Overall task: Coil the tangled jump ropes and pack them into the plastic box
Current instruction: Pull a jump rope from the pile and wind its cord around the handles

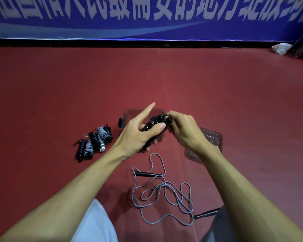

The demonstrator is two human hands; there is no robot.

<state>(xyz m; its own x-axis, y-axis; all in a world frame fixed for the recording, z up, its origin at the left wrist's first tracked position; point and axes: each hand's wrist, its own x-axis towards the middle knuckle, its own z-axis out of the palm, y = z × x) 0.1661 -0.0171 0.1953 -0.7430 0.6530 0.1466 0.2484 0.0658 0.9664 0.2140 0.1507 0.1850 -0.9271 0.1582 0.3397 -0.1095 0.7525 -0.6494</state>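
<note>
My left hand [138, 131] grips a coiled black jump rope [154, 122] wound round its handles, thumb across it and index finger pointing up. At the bundle's upper end my right hand [180, 128] pinches the rope. Both hands hover over a clear plastic box [129, 113] on the red floor, mostly hidden behind them. A loose grey jump rope [162, 193] with black handles lies tangled on the floor near my knees. To the left lies a pile of several coiled black and grey ropes [94, 142].
The box's clear lid [211, 138] lies on the floor to the right, partly under my right wrist. A blue banner wall [147, 18] bounds the far side. A crumpled plastic bag [281, 48] sits at the far right. My knees show at the bottom edge.
</note>
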